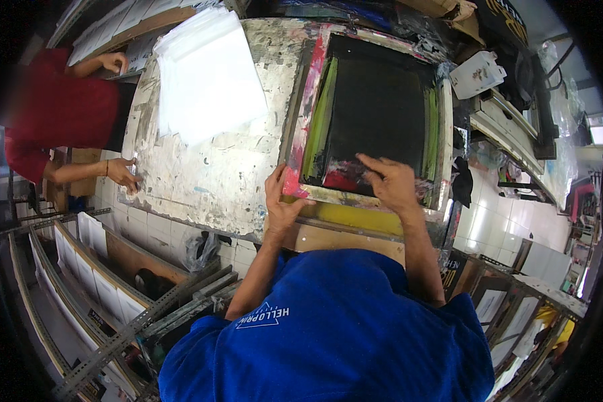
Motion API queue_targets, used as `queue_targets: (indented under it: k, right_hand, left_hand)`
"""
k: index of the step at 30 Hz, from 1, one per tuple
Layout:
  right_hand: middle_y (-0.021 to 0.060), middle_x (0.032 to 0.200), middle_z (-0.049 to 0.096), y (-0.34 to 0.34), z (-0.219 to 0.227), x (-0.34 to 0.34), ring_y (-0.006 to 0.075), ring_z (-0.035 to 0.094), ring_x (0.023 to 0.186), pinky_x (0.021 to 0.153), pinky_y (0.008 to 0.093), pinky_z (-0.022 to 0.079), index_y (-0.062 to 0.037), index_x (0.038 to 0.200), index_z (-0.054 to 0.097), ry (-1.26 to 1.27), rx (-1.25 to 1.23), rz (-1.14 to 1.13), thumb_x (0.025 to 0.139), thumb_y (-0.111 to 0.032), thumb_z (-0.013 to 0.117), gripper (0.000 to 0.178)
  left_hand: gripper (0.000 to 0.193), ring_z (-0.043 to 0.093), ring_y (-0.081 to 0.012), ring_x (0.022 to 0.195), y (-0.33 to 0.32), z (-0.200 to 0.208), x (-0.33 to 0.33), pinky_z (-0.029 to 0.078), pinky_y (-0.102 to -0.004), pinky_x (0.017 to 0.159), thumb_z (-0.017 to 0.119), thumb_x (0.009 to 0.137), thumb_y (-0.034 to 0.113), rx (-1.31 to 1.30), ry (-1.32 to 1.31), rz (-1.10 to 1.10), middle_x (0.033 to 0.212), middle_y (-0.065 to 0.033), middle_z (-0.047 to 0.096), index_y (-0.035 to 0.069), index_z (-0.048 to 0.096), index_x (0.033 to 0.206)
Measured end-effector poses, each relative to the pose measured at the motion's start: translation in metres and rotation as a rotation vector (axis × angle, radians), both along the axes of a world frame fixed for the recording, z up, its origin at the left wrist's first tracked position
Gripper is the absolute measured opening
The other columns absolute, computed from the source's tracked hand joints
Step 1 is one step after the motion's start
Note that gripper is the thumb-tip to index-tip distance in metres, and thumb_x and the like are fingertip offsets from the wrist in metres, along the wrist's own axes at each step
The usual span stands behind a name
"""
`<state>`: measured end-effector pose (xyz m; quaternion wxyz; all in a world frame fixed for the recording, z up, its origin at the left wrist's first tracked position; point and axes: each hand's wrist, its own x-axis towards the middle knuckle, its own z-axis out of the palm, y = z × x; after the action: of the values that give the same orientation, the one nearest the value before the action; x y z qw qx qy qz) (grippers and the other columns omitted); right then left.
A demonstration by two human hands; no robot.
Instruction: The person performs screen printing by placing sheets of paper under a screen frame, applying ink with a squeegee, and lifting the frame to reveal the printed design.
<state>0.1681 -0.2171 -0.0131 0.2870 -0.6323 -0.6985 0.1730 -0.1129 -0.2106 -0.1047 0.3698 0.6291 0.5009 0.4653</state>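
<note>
A screen printing frame (313, 100), its border smeared with pink and white ink, lies at the right of the worktable. Its dark mesh (378, 100) has green strips along both sides and a red ink patch (338, 178) at the near edge. My left hand (285, 202) grips the near left corner, thumb on the near bar and fingers along the side. Over the near right part of the mesh is my right hand (392, 184), index finger stretched out and nothing seen in it. Whether its fingertips touch the mesh I cannot tell. A yellow strip (355, 218) shows just below the frame.
White sheets (208, 80) lie in a loose stack on the stained worktable (194, 181). At the left, a person in a red shirt (74, 110) rests a hand on the table edge. A white container (477, 75) stands beyond the frame's right side. Racks (107, 268) fill the lower left.
</note>
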Motion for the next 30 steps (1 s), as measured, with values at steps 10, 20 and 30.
queue_targets:
  k: [10,20,30]
  right_hand:
    - [0.0126,0.109,0.057,0.056,-0.050,0.014,0.0303,0.052,0.109,0.097,0.0511,0.032,-0.0191,0.138,0.061,-0.298,0.012,-0.059,0.058,-0.011,0.078,0.082]
    - [0.0124,0.118,0.061,0.223,-0.073,0.091,0.0304,0.053,0.112,0.096,0.0492,0.032,-0.0232,0.138,0.062,-0.433,0.222,-0.108,0.059,-0.018,0.070,0.080]
    - [0.0251,0.131,0.064,0.327,-0.055,0.140,0.0391,0.061,0.119,0.101,0.0500,0.042,-0.0210,0.136,0.066,-0.373,0.203,-0.053,0.072,-0.016,0.079,0.065]
  left_hand:
    - [0.083,0.035,-0.0421,0.140,-0.005,-0.003,-0.012,0.030,-0.0515,0.116,0.091,0.064,0.032,0.040,0.379,-0.007,0.158,-0.0237,0.036,0.008,0.063,0.138]
    - [0.083,0.038,-0.0438,0.137,-0.006,-0.004,-0.015,0.031,-0.0512,0.114,0.087,0.068,0.038,0.015,0.383,-0.021,0.158,-0.0261,0.035,0.008,0.061,0.140]
    - [0.083,0.039,-0.0441,0.138,-0.007,-0.003,-0.014,0.030,-0.0529,0.114,0.082,0.074,0.047,-0.002,0.337,-0.026,0.155,-0.0271,0.039,0.007,0.058,0.142]
